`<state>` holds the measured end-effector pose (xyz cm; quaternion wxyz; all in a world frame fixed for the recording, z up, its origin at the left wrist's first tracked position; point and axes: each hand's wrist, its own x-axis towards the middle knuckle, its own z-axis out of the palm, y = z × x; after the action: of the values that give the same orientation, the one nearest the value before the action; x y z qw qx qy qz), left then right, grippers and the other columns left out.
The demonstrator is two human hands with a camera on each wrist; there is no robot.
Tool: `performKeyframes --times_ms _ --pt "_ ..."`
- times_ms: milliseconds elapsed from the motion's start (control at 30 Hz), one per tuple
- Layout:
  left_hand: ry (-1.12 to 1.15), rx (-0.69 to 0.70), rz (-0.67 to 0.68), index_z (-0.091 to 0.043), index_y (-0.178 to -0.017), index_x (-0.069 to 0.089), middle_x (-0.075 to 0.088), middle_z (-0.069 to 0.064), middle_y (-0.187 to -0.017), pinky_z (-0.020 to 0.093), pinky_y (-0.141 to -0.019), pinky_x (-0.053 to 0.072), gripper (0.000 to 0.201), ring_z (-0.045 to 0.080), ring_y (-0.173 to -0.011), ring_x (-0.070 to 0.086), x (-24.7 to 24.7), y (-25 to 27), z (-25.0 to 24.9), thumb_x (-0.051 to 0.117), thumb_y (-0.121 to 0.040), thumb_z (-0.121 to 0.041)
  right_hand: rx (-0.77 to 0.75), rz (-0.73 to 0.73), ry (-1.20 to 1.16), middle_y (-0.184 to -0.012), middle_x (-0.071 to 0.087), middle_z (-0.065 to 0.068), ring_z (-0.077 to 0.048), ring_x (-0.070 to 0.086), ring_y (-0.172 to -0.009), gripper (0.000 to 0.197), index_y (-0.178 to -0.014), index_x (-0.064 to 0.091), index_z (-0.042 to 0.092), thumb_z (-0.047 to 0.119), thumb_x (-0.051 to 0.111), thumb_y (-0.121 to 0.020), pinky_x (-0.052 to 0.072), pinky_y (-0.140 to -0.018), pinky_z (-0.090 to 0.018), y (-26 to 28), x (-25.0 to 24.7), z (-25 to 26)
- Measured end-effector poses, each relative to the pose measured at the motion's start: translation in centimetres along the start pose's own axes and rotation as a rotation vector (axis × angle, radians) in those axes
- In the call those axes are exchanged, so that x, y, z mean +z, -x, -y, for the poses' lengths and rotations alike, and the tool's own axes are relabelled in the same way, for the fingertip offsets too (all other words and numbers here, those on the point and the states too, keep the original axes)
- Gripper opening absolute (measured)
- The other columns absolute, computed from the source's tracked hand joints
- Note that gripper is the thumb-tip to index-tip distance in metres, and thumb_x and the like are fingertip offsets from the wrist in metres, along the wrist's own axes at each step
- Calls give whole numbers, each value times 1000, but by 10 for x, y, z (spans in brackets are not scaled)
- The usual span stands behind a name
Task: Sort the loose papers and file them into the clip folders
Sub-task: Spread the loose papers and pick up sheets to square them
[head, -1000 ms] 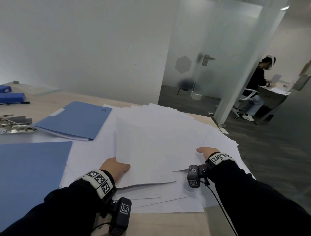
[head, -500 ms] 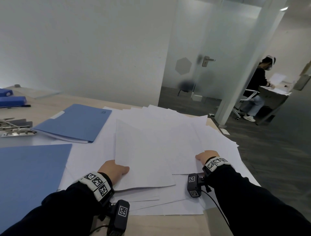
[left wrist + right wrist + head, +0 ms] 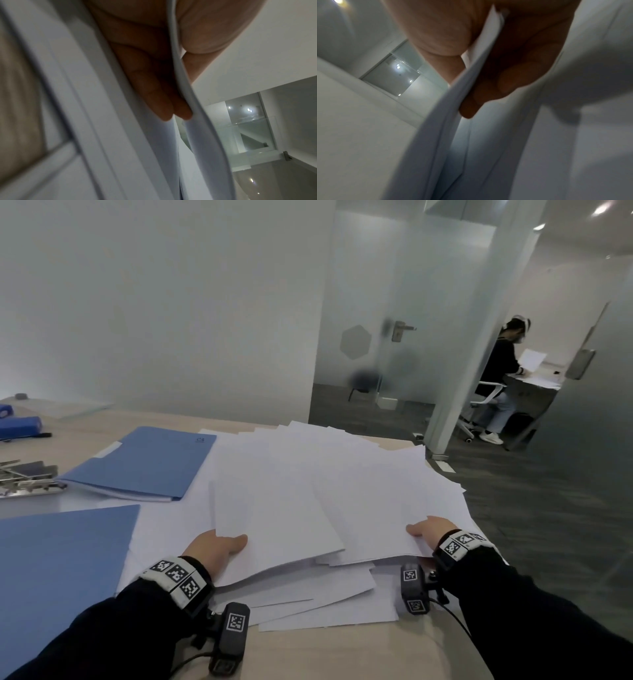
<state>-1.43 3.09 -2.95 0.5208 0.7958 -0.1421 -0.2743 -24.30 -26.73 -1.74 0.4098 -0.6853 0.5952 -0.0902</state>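
Observation:
A fanned pile of white loose papers covers the middle of the table. My left hand pinches the near left edge of a raised bundle, thumb on top; the left wrist view shows the sheets' edge between thumb and fingers. My right hand pinches the near right edge of the bundle; the right wrist view shows paper between thumb and fingers. More sheets lie flat beneath. A shut blue folder lies at the far left and an open blue folder cover at the near left.
A metal clip mechanism lies at the left edge, with blue items behind it. The table's bare front edge runs along the bottom. The table ends on the right above grey floor. A person sits at a far desk.
Both hands have lifted the near edge of the top bundle off the pile; the sheets under my right hand have slid left toward those in my left.

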Motion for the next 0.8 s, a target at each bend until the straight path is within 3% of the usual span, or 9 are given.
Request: performKeyframes --times_ms 33,100,200,267,333,400,467,600,800 --pt "4 -5 -8 8 -131 50 56 11 -120 29 -92 34 42 34 -124 50 1 0 1 61 -96 -13 2 13 -28 -139 52 -18 -36 51 -126 45 -131 53 -3 19 62 -93 45 -102 -41 3 -2 -7" --pt "13 -8 5 11 -140 41 49 20 -142 34 -104 33 56 36 -134 43 1 -1 2 63 -96 -17 50 37 -155 -120 63 -22 -39 60 -111 31 -112 65 -4 16 67 -88 47 -100 -50 7 -7 -19" --pt "-8 -11 20 11 -142 38 43 23 -148 36 -110 29 61 36 -138 40 3 3 -3 63 -96 -20 23 82 -206 -93 68 -16 -36 64 -92 30 -110 67 -5 14 69 -86 52 -90 -47 13 -10 -33" --pt "-8 -3 21 12 -140 40 47 22 -145 34 -108 30 58 36 -136 42 8 7 -8 64 -95 -17 8 79 -174 -102 67 -17 -35 63 -93 36 -120 60 -3 15 66 -90 51 -85 -42 23 -8 -33" --pt "-8 8 39 13 -138 42 53 18 -133 34 -107 32 57 36 -132 46 15 13 -14 64 -94 -14 -17 20 -127 -121 62 -19 -36 59 -112 47 -129 53 -3 17 67 -90 48 -97 -42 29 -5 -34" --pt "-5 12 73 13 -137 43 55 11 -120 32 -106 36 54 36 -127 51 23 17 -21 65 -93 -11 -58 26 -136 -112 65 -15 -37 62 -110 41 -110 56 -5 23 71 -84 50 -97 -46 30 -2 -38" --pt "-9 12 142 9 -133 49 56 5 -119 31 -104 38 54 35 -124 54 34 18 -26 71 -90 -14 -77 51 -144 -106 71 -15 -36 66 -102 45 -113 63 -3 30 70 -83 52 -94 -48 21 1 -47" --pt "-105 52 297 -2 -120 66 70 12 -119 43 -105 46 47 31 -110 64 62 8 -23 78 -81 -26 -73 91 -285 -93 71 -13 -38 66 -96 26 -91 64 3 29 63 -93 52 -89 -44 38 4 -51" --pt "-303 54 371 -2 -135 55 63 8 -132 38 -108 43 82 26 -121 59 105 -2 -12 79 -69 -46 61 145 -460 -84 68 -17 -36 64 -75 38 -101 69 2 38 69 -88 55 -64 -41 47 6 -66"
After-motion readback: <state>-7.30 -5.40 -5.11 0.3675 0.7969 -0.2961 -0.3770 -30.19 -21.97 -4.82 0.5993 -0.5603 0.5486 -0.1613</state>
